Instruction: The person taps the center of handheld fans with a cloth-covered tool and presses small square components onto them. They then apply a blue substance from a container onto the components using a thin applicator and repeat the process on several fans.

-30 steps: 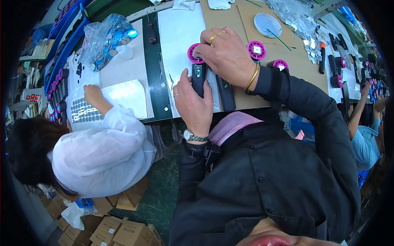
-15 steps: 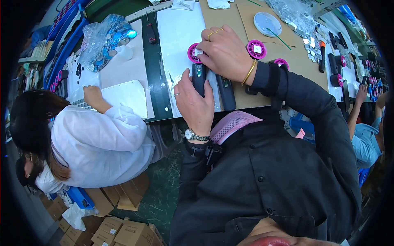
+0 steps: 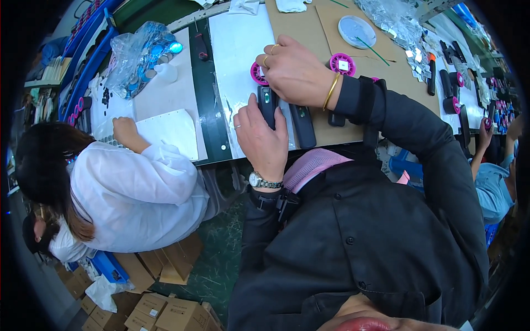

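Between the fingers and thumb of the left hand (image 3: 262, 135) lies a black handle (image 3: 266, 105), its long axis running almost straight away from the person, and just past its far end sits a magenta wheel (image 3: 256, 74) beneath the bent fingers of the right hand (image 3: 295, 71). The relation that matters most is that line from handle to wheel: the left hand is nearer the handle, gripping it from the near side with the thumb on its right flank and the fingers along its left, while the right hand is nearer the wheel, reaching over it from the right with the wrist well out to that side. The left hand is closed around the handle; the right hand's fingertips are bent down at the wheel and mostly hidden, so I cannot tell whether they pinch anything or only press. Whether wheel and handle are joined is also unclear. Both lie on the counter (image 3: 208, 121), ahead of the left palm and to the left of the right wrist. Just right of the left hand, partly below the right hand, lies a second black handle (image 3: 303, 129), nearly parallel to the first. Beyond the right wrist is another magenta wheel (image 3: 343, 72) with a white square (image 3: 343, 65) at its centre, and farther ahead lies a round dish (image 3: 353, 30) with a green stick (image 3: 373, 51) over its edge.
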Demonstrator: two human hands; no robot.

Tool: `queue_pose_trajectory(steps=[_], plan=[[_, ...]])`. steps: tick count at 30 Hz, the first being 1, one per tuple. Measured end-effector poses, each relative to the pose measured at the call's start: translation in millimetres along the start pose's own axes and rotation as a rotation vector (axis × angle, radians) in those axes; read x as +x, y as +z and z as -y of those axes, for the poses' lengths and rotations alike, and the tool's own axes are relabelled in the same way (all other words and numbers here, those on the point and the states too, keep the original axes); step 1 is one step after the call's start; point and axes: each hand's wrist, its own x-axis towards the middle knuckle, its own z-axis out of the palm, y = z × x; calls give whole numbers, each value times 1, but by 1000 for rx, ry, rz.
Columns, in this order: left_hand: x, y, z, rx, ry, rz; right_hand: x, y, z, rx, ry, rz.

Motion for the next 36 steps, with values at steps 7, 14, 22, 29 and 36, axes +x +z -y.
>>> queue_pose_trajectory(steps=[7,14,22,29,36], plan=[[6,15,12,-22,15,-72,-9,-20,7,189,194,-173],[-26,-33,-35,-408,70,-274,-64,-65,52,1118,569,-447],[-76,-14,-74,-574,108,-166,-116,-81,72,1731,617,-495],[-63,-40,-109,-1176,20,190,-175,-98,90,1648,533,-455],[-86,-33,-119,-1229,-120,440,-206,-96,92,1618,515,-436]])
